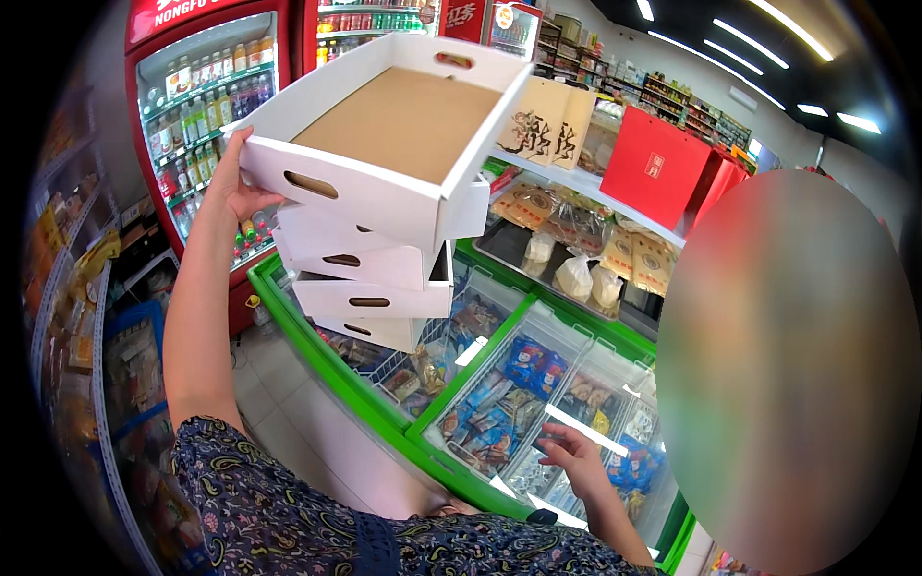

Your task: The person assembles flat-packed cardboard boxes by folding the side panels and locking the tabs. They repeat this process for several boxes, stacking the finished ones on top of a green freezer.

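Note:
My left hand [230, 187], arm stretched out, grips the near left corner of a white cardboard tray [384, 192] with a brown bottom and oval hand holes. That tray tops an uneven stack of similar white trays [327, 300], standing at the left end of a green-rimmed chest freezer [465, 377]. My right hand [573, 456] hovers above the freezer's glass lid, fingers loosely curled and apart, holding nothing. Blue packets [534, 365] and other wrapped goods show through the glass.
A red drinks fridge [206, 134] stands behind the stack. Beyond the freezer, a shelf carries a red gift bag [653, 168] and tan bags [545, 120], with bagged food below. Packed shelves [82, 288] line the left side. A blurred oval hides the right.

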Tool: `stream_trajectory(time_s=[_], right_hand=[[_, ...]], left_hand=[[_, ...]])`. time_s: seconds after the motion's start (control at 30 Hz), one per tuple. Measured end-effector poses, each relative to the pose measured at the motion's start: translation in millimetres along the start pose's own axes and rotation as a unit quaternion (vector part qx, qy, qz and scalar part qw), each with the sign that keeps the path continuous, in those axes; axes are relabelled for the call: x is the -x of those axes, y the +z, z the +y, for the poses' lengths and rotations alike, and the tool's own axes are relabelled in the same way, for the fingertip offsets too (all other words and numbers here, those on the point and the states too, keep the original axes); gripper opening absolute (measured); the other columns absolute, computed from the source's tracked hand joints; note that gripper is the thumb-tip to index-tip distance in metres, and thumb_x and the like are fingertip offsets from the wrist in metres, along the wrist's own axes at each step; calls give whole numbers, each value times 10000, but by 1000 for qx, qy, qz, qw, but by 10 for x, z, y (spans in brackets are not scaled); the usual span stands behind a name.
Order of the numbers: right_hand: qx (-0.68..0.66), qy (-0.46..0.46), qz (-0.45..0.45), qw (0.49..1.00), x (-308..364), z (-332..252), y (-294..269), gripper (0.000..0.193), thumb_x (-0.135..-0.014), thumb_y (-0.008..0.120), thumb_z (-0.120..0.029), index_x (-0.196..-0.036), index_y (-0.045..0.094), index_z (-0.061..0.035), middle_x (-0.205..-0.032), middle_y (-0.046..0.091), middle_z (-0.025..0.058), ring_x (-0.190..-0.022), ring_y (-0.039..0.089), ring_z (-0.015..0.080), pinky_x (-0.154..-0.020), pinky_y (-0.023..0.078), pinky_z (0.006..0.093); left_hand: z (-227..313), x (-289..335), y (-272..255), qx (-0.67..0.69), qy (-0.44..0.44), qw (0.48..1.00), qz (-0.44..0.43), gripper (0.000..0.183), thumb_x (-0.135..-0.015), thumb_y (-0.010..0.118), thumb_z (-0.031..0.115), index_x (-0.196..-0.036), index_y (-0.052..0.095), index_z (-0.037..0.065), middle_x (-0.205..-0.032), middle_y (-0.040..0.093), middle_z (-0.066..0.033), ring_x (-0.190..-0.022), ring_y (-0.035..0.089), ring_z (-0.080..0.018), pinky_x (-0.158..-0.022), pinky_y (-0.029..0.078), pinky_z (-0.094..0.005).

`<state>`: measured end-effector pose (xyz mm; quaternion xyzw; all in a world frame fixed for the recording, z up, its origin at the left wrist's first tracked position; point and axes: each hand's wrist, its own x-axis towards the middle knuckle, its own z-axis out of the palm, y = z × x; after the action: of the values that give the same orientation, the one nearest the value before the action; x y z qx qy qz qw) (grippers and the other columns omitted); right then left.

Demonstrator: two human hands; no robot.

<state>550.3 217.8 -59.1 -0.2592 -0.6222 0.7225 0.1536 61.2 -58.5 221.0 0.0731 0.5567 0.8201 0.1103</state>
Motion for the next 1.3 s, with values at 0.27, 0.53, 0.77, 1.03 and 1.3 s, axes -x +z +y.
stream_trajectory(time_s=[0.27,0.53,0.77,1.03,1.3], right_hand=[[-7,46,55,997,44,223,-104,330,-915,627,-82,-1229,577,7,-1142,620,103,-1050,613,198,-793,562,327],[-48,50,145,987,352,706,-564,303,-917,627,-106,-1201,598,-4,-1124,638,97,-1020,640,187,-777,565,315],[-100,92,335,932,1264,1241,-1162,277,-915,637,-170,-1139,629,-6,-1017,676,66,-925,656,147,-737,548,296],[-182,98,627,751,3345,2063,-2015,268,-940,587,-202,-1089,644,14,-925,670,99,-827,666,178,-699,548,289],[-95,234,710,657,4806,3758,-3256,209,-858,617,-183,-960,676,-10,-818,678,98,-737,645,188,-655,518,314]], left_hand=[[39,-822,-470,-98,-56,994,3,1027,-653,655,762,-1431,374,153,-1261,510,-100,-1028,568,-287,-858,480,-505],[-248,-1372,-1109,-124,283,948,76,682,-862,565,554,-1371,476,109,-1333,481,-106,-1174,456,-281,-863,449,-517],[-2731,1015,687,-416,669,615,-31,468,-911,558,160,-1311,467,-65,-1273,530,-213,-1132,546,-314,-989,436,-437],[-6104,4918,2284,-258,110,667,-691,213,-817,664,94,-1020,641,36,-957,643,-117,-880,630,-254,-774,496,-360],[-7048,6619,3027,-277,317,508,-751,163,-798,677,151,-741,552,64,-732,569,-103,-663,576,-301,-583,448,-411]])
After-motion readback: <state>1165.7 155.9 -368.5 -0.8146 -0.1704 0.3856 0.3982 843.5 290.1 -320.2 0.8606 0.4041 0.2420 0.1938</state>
